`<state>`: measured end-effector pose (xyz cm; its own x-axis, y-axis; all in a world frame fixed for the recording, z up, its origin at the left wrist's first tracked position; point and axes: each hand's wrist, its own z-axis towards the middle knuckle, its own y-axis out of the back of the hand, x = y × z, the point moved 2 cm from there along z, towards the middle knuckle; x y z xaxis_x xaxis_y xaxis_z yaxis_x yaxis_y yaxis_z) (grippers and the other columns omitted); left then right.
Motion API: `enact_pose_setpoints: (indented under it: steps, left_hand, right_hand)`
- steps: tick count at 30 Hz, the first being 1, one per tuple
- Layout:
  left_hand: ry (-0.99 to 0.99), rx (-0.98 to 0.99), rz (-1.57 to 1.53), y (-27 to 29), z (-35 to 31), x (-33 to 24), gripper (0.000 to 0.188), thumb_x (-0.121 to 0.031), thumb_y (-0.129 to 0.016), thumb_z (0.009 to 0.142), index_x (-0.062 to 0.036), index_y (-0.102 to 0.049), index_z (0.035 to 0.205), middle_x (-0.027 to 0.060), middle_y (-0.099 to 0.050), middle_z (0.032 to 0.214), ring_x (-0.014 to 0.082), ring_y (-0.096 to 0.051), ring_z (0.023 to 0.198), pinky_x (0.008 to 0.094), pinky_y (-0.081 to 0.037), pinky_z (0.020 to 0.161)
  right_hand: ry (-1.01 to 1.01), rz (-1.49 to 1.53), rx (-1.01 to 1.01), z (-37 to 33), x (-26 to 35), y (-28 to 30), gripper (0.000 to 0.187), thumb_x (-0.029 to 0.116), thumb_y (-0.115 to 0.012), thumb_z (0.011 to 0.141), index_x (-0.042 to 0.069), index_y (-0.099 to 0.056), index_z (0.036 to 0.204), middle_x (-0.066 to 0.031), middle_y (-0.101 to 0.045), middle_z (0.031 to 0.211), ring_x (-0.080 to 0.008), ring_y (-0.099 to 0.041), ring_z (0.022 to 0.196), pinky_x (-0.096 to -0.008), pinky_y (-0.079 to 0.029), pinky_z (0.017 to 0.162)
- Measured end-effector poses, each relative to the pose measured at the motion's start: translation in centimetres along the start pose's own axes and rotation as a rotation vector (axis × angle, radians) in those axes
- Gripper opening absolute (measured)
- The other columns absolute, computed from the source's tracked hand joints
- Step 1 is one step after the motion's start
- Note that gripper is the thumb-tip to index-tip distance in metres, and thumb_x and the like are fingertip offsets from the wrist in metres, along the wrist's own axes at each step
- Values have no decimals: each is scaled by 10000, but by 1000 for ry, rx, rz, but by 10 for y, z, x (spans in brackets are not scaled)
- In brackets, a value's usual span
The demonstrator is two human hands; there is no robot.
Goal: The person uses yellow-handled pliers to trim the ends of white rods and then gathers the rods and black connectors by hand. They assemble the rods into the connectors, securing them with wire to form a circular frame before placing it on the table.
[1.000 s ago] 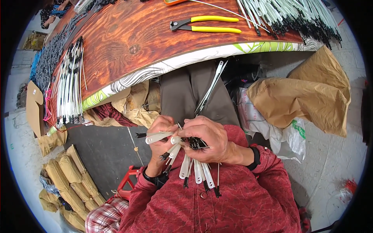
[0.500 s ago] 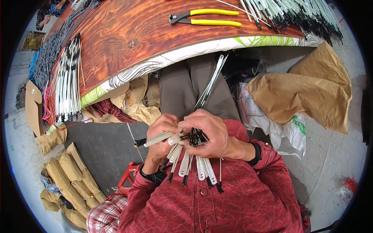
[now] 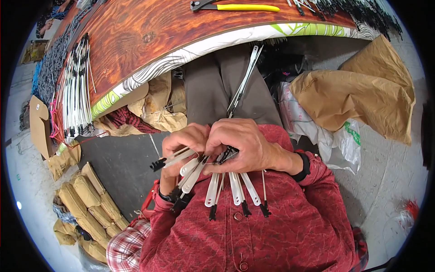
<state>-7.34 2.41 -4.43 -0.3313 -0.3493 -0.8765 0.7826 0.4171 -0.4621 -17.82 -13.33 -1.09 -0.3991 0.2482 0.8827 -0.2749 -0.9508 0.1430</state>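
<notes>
Above my lap, both hands work close together on a bundle of flat white strips (image 3: 211,190) with holes near their ends and thin rods with black tips. My left hand (image 3: 183,141) is closed, its fingers pinching some strips that point to the left. Beside it, my right hand (image 3: 242,143) curls round the dark middle of the bundle, thumb and fingertips meeting near the left fingers. White ends fan out below the hands over the red shirt. On the far side, long narrow strips (image 3: 244,84) stick out over my trousers. Fine wire seems to show between the hands; the fingers partly hide it.
End-cutting pliers (image 3: 247,7) with yellow handles lie on the wooden table (image 3: 149,54). More black-and-white strips (image 3: 79,97) lie at its left edge, others (image 3: 362,13) at far right. Brown paper (image 3: 358,99) and a plastic bag (image 3: 337,152) are at right, brown packages (image 3: 88,199) lower left.
The view has tilted, so the table sits higher. Both hands stay on the bundle; some strips at the left have swung apart, and the fanned ends are spread differently.
</notes>
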Motion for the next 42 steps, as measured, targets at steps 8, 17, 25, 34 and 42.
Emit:
enact_pose_setpoints:
  steps: [8, 17, 25, 34, 42]
  left_hand:
    - [-26, 271, -23, -4, 5, -10, 110, -113, -781, 813, -42, -736, 884, 87, -688, 801, 260, -613, 814, 410, -488, 791]
    - [87, 204, -105, -2, -10, -20, 245, -257, -823, 790, -36, -749, 865, 113, -702, 817, 248, -615, 774, 395, -493, 761]
    - [16, 374, 28, 5, 7, -18, 251, -267, -811, 829, -71, -673, 754, 63, -643, 712, 214, -599, 716, 398, -508, 691]
    - [81, 174, -38, 4, -5, -22, 170, -192, -798, 818, -43, -716, 807, 95, -701, 820, 274, -623, 810, 393, -486, 768]
    - [78, 56, -19, -1, -10, -20, 209, -234, -755, 865, -50, -693, 786, 96, -689, 805, 251, -596, 802, 381, -467, 771]
  right_hand:
    - [-137, 54, 119, -3, 2, 0, 466, 343, -941, 619, 95, -582, 783, 7, -594, 697, -180, -593, 588, -319, -455, 519]
    - [-193, 160, 241, -5, -3, -9, 457, 325, -930, 632, 85, -568, 773, -25, -581, 709, -197, -607, 620, -327, -463, 520]
    - [-215, 210, 261, -1, -9, -9, 417, 266, -926, 656, 67, -582, 782, -33, -583, 736, -187, -603, 626, -318, -475, 534]
    - [-339, 428, 333, 0, -17, -6, 285, 105, -892, 710, 49, -644, 839, -21, -599, 811, -140, -598, 678, -274, -489, 590]
    - [-389, 393, 320, 2, -11, -5, 238, 54, -869, 715, 51, -679, 859, -28, -628, 855, -143, -619, 752, -277, -502, 646]
